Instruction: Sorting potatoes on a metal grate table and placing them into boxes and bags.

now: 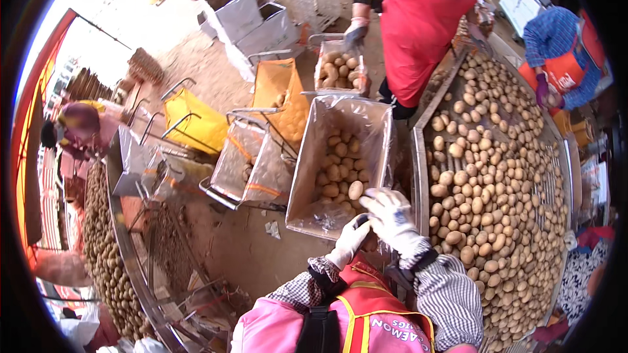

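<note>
My left hand (349, 241), in a white glove with dark fingertips, is at the near edge of a lined cardboard box (305, 176). Its fingers curl beside a dark patch, and I cannot make out whether it holds anything. My right hand (391, 213), gloved in white, reaches over the box's near right corner with its fingers stretched out. Just past those fingertips is a pale potato (355, 190), seemingly apart from them. Many potatoes (338, 171) lie inside the box on clear plastic film (328, 218).
At right, a slatted sorting table (419, 166) carries loose potatoes. A person in a red apron (427, 24) stands ahead, one gloved hand by a smaller potato box (365, 81). Plastic-lined carriers (267, 184), an orange mesh sack (289, 108) and a yellow sack (194, 120) stand left.
</note>
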The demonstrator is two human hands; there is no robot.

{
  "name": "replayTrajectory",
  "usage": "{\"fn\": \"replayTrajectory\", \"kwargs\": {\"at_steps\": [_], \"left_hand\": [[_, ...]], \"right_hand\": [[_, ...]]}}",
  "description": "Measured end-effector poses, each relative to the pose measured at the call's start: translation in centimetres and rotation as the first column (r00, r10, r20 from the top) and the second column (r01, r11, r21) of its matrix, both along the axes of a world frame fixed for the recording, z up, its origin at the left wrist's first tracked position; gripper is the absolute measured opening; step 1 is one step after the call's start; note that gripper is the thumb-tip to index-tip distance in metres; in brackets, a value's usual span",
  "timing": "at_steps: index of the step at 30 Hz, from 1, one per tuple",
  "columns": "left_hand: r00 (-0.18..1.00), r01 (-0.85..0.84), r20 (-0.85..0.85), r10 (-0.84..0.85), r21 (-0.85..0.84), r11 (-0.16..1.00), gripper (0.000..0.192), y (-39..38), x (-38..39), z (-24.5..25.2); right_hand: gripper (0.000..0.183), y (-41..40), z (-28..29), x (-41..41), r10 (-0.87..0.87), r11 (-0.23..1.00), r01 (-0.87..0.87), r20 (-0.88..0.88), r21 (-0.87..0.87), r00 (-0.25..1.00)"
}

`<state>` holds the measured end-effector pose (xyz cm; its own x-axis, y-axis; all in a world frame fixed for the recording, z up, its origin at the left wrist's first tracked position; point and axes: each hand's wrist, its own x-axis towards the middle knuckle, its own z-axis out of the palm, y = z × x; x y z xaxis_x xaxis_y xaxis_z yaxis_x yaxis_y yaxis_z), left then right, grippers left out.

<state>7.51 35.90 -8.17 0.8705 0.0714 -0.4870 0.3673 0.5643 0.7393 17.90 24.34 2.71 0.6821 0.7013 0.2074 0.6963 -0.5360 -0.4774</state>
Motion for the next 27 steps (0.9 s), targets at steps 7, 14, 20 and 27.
{"fn": "replayTrajectory", "kwargs": {"at_steps": [7, 14, 20, 27], "left_hand": [[0.985, -0.018, 0.107, 0.133, -0.708, 0.706, 0.051, 7.0, 0.2, 5.8], [0.930, -0.345, 0.082, 0.359, -0.150, 0.927, 0.047, 16.4, 4.4, 9.4], [0.931, -0.268, 0.144, 0.334, 0.892, 0.364, 0.060, 36.9, 4.7, 3.9], [0.944, -0.059, 0.221, -0.245, 0.843, 0.535, 0.033, 12.4, 11.1, 5.0]], "right_hand": [[0.029, -12.4, -3.1, -5.7, -0.409, 0.879, 0.468, -0.359, 0.090, 0.839], [0.031, -14.4, -1.8, -9.8, -0.501, 0.817, 0.576, -0.475, 0.016, 0.723], [0.025, -13.3, -1.5, -12.3, -0.534, 0.745, 0.663, -0.534, 0.068, 0.656], [0.025, -13.7, -2.3, -16.0, -0.693, 0.664, 0.747, -0.400, -0.032, 0.600]]}}
